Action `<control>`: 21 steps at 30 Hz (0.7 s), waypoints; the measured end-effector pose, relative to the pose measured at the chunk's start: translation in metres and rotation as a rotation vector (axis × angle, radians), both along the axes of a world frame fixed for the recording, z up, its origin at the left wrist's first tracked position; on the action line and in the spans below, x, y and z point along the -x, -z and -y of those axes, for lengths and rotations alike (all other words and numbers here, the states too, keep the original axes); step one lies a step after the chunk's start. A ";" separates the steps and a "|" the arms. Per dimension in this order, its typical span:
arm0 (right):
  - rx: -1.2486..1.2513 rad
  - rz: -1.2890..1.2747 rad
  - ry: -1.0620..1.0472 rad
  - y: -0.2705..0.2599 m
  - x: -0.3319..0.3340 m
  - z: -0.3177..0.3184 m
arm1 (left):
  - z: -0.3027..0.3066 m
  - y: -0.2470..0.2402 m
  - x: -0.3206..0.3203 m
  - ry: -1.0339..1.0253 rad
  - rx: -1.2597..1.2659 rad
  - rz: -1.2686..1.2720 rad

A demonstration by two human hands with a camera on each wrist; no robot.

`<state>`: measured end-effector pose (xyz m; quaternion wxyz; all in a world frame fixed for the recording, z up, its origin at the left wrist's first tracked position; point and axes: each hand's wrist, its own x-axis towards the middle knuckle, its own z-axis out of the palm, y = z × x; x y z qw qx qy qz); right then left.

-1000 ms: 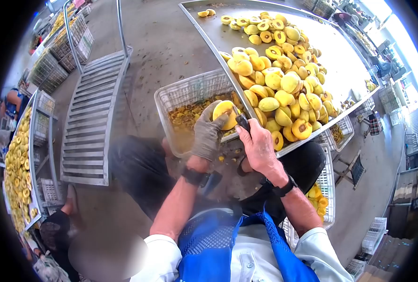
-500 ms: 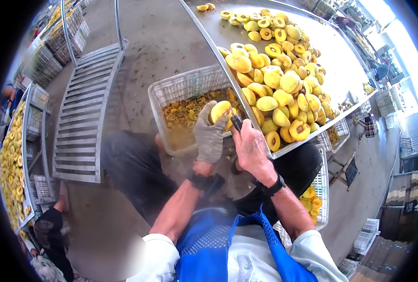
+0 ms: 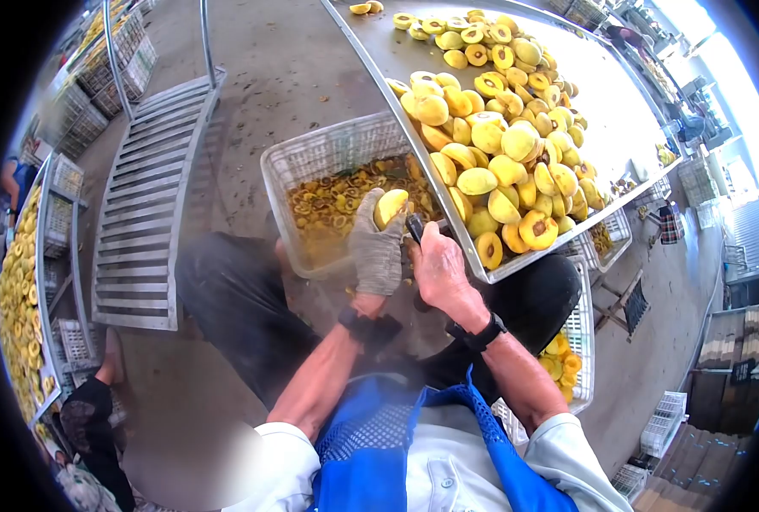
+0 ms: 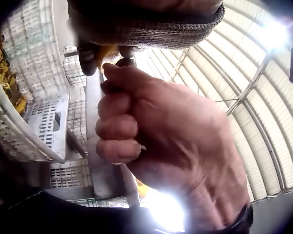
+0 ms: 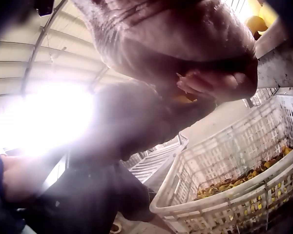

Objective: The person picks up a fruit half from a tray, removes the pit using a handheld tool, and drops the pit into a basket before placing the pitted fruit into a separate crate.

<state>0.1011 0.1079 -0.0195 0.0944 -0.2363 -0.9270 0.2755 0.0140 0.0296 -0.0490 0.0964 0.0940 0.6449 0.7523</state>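
In the head view, my gloved left hand holds a yellow peach half between thumb and fingers, above a crate of scraps. My bare right hand grips a tool by its black handle, its far end right at the fruit. The tool's working end is hidden behind the peach. From the left wrist, the curled fingers of the right hand appear just below the grey glove. In the right wrist view, the right hand overlaps the dim gloved hand.
A white plastic crate with peach scraps stands between the knees. Peach halves pile on the metal table at right. Another crate with yellow fruit sits beside the right leg. A slatted metal cart stands left.
The peach half has turned in my left hand, showing more of its rounded side. The tool stays at the fruit while the right hand shifts slightly. The head view has shifted a little.
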 end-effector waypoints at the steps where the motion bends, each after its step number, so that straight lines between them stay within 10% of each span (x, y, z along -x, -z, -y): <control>1: -0.009 0.001 -0.014 0.002 -0.002 0.001 | 0.001 -0.001 -0.002 -0.001 0.042 -0.038; 21: 0.084 0.088 -0.179 0.014 -0.011 -0.025 | 0.019 -0.001 0.009 0.187 0.294 -0.188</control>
